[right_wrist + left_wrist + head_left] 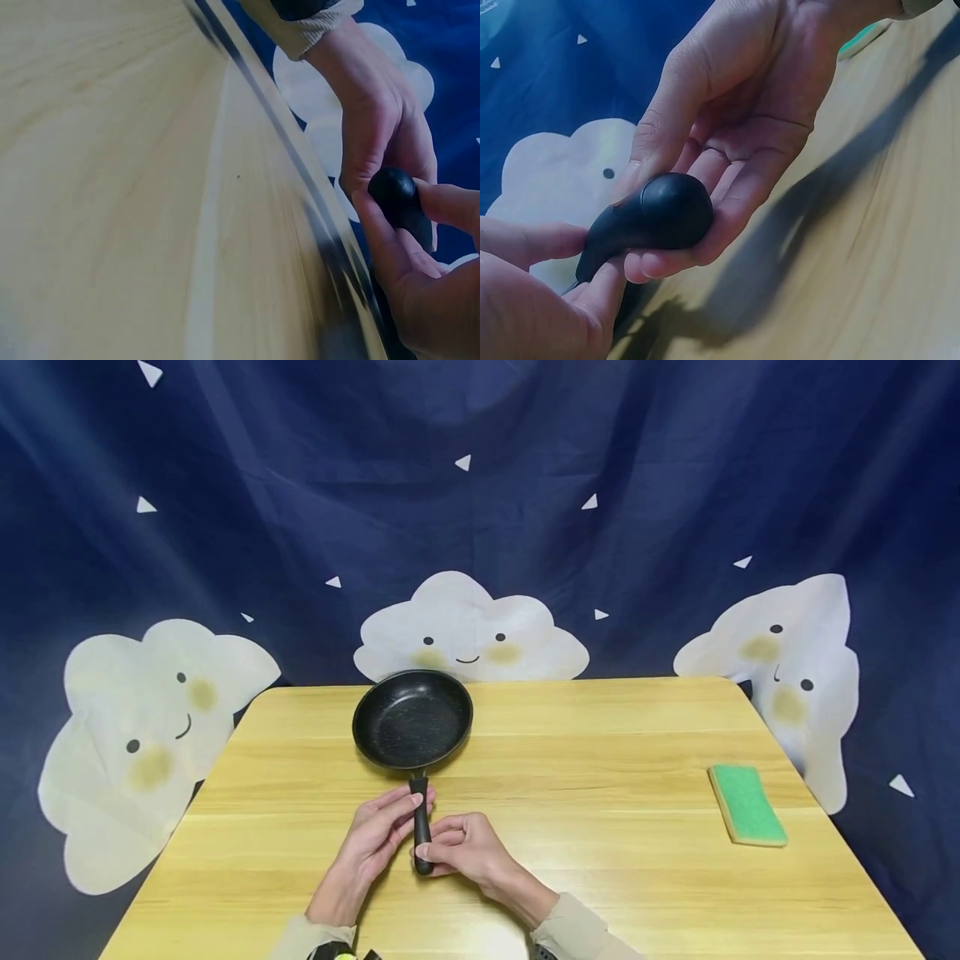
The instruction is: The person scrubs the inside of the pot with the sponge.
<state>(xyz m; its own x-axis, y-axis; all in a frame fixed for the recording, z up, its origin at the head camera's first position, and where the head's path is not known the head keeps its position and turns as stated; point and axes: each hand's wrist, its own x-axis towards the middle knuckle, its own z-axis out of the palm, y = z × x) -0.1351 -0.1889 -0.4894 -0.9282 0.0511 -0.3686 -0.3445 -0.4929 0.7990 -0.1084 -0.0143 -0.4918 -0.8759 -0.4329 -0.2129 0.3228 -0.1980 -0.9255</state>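
Observation:
A black frying pan [412, 722] points away from me, its dark inside facing up, near the far left part of the table. My left hand [375, 835] grips the upper part of its black handle [422, 818], thumb on top. Near the handle's end my right hand [472, 853] holds on, thumb over it and fingers beneath. In the left wrist view the rounded handle end [679, 210] lies between the right thumb and fingers. The right wrist view shows both hands around the handle [394, 187], and the pan itself is hidden there.
A green and yellow sponge [747, 804] lies on the right side of the wooden table [600, 760]. Behind the table's far edge hangs a dark blue curtain [525, 527] with white clouds printed on it.

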